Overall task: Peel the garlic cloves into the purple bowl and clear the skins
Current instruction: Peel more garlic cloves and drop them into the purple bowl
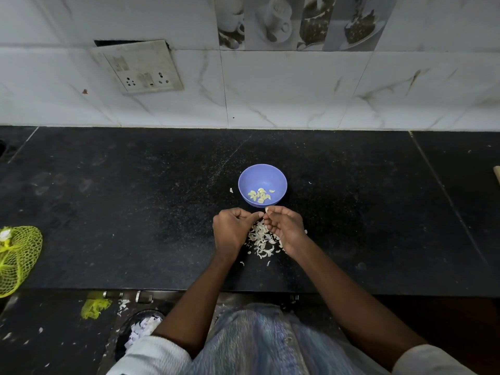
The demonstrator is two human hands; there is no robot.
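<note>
Both hands pinch one clove at fingertips, L hand (233,229) steadying, R hand (284,226) picking skin; held just in front of purple bowl (262,174), mid-bench, for easy drop-in; skins (261,240) pile beneath, toward front edge.

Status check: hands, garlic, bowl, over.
Both hands, left hand and right hand, pinched together over the skin pile, apparently peeling; clove hidden. Peeled cloves in purple bowl. Skins not cleared; nothing blocking the bowl.
</note>
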